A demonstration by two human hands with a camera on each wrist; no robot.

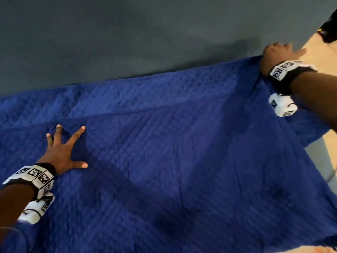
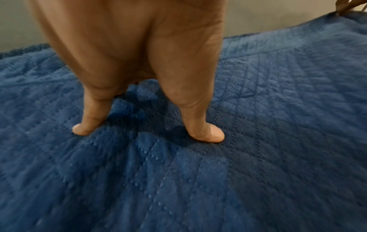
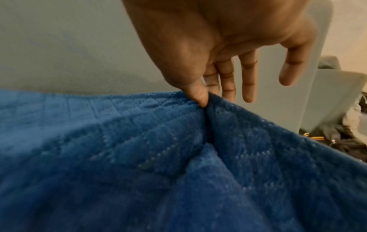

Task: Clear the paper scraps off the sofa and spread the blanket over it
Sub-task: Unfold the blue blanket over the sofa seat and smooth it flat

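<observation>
**A:** Where does the blue quilted blanket (image 1: 182,143) stand right now?

**B:** It already lies across the sofa seat, reaching up to the foot of the grey backrest (image 1: 145,42). A long crease runs along it near the back, and at the right end it hangs over the edge toward the tiled floor (image 1: 326,157). No paper scraps show anywhere in these views, so I'd judge the clearing is done, or whatever remains is hidden under the cloth.

**A:** And your hands?

**B:** Your left hand (image 1: 62,152) is flat on the blanket, fingers (image 2: 206,133) spread wide and straight, pressing the fabric down; they grip nothing. Your right hand (image 1: 279,53) is at the far right corner by the backrest. The right wrist view shows the thumb pinching a fold of blanket (image 3: 178,149) against the index finger, while the other fingers (image 3: 248,78) hang straight and apart.

**A:** What is left, then?

**B:** Mostly tidying, I think: draw that corner taut, smooth out the crease, and even the overhang. The left end lies out of view, so you cannot tell from here whether it is covered.
</observation>
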